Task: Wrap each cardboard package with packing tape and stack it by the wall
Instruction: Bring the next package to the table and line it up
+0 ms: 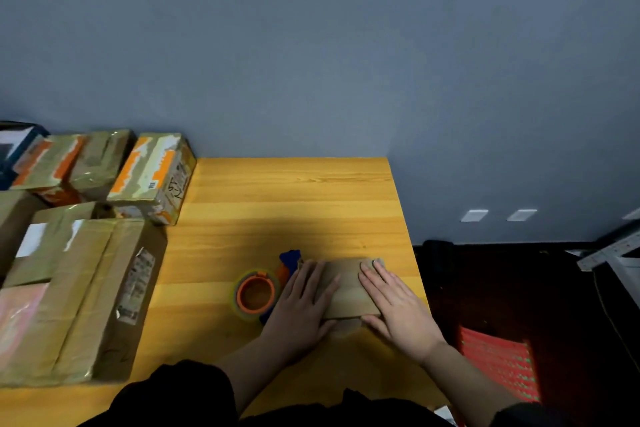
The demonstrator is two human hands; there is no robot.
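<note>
Single head-worn view, wide-angle, looking forward and steeply down from above the near edge of a wooden table point(294, 184). It faces a grey-blue wall point(311, 45) at the far side, which fills the upper half. The floor point(502, 270) shows at right.

Two hands point(301, 302) point(394, 305), one small package point(348, 291), one tape dispenser point(258, 293), and several taped boxes point(152, 173) stacked at left.

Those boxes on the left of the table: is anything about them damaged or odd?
Yes. The box by the wall has its orange print torn away in ragged patches, and the big box in front shows torn white label remnants. The small package under both hands looks intact.
</note>
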